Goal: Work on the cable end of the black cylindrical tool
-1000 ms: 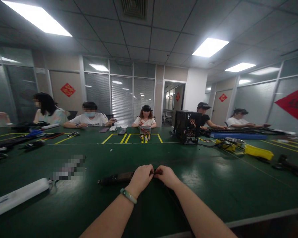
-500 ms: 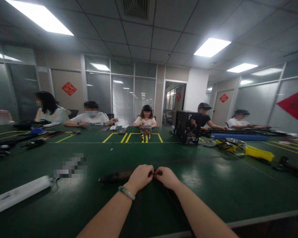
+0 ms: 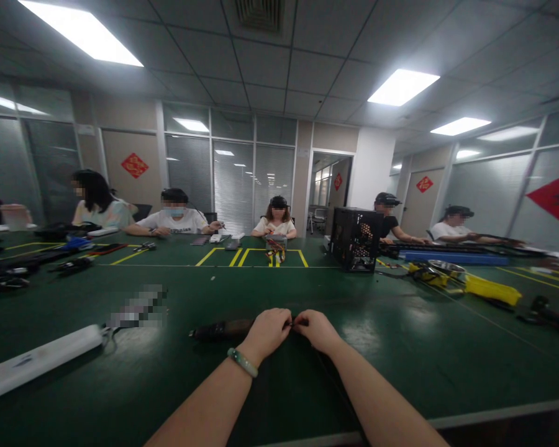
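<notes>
A dark, long-bodied electric screwdriver [image 3: 230, 330] lies low over the green table, its metal tip pointing left. My left hand [image 3: 271, 330], with a bangle on the wrist, is closed around its rear end. Facing it, my right hand [image 3: 317, 330] pinches a dark cord at the tool's back end. The fingertips of both hands almost meet, and the joint between cord and tool is mostly hidden by them. A dark cord [image 3: 330, 379] runs from there toward the table's near edge, beside my right forearm.
A white power strip [image 3: 41, 363] lies on the left. Beyond my hands stand a black computer case [image 3: 356, 241] and a yellow tray [image 3: 491, 288]. Black tools and cables [image 3: 74, 264] lie at far left. Several people work along the far side.
The whole view has shifted slightly, with the scene a little further right. Both hands keep the same hold at the back of the electric screwdriver.
</notes>
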### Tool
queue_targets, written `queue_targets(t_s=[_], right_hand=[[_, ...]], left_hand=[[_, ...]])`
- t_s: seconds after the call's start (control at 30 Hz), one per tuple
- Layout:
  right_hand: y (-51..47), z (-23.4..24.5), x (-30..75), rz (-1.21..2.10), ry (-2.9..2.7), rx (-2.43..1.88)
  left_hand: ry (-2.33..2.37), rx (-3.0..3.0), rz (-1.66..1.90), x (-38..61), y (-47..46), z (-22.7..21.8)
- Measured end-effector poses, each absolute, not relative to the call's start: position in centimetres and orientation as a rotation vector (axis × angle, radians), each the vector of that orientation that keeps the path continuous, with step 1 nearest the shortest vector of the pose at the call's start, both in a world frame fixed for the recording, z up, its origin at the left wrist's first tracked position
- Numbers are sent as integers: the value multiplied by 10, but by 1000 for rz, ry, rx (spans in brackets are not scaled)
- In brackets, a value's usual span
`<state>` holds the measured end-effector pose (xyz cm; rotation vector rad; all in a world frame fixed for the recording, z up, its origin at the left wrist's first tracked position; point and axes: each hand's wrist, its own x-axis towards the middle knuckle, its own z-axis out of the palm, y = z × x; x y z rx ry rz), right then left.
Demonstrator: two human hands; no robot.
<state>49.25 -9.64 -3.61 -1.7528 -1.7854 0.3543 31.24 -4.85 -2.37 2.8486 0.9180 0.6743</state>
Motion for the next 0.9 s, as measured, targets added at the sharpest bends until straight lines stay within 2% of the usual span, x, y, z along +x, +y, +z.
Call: queue_targets(t_s=[0.9], right_hand=[[-91,-42,497,338,-1787,-1708]], left_hand=[[975,2853,757,314,-53,-20]])
